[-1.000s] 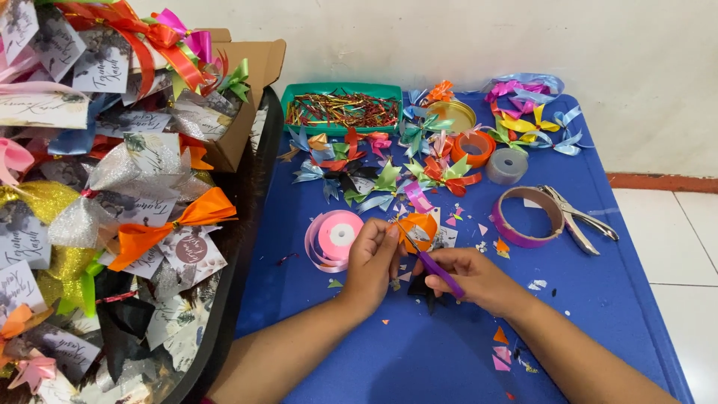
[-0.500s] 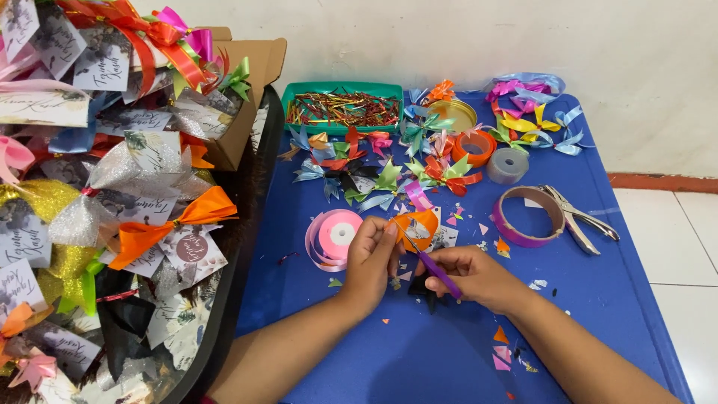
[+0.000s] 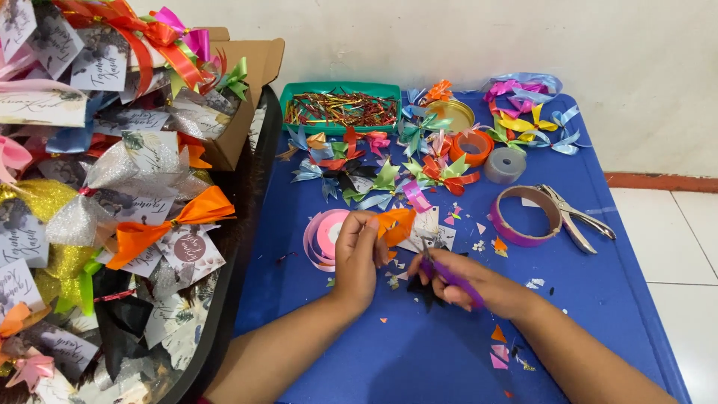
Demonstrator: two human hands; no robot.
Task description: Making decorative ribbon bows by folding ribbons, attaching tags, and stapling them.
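Your left hand (image 3: 357, 258) pinches a piece of orange ribbon (image 3: 394, 223) between thumb and fingers (image 3: 372, 224), holding it a little above the blue tabletop (image 3: 598, 292), just beside the pink ribbon roll (image 3: 324, 238). Your right hand (image 3: 467, 280) has its fingers closed around purple-handled scissors (image 3: 443, 271), whose tip points up toward the ribbon. I cannot tell if the blades touch the ribbon.

Compared with one second ago, very little has changed. Both hands stay at the same place in the middle of the tabletop, and the orange ribbon is still held at the same height. The scissors keep nearly the same angle.

Around the hands lie small cut scraps of paper and ribbon. Further away there are finished ribbon bows (image 3: 381, 176), a green tray (image 3: 295, 93) with thin shiny strips, an orange roll (image 3: 473, 147), a grey roll (image 3: 505, 164), a purple ribbon ring (image 3: 523, 217) and a metal hole punch (image 3: 576, 213). On your left stands a black basket (image 3: 224, 299) full of wrapped gifts with bows.
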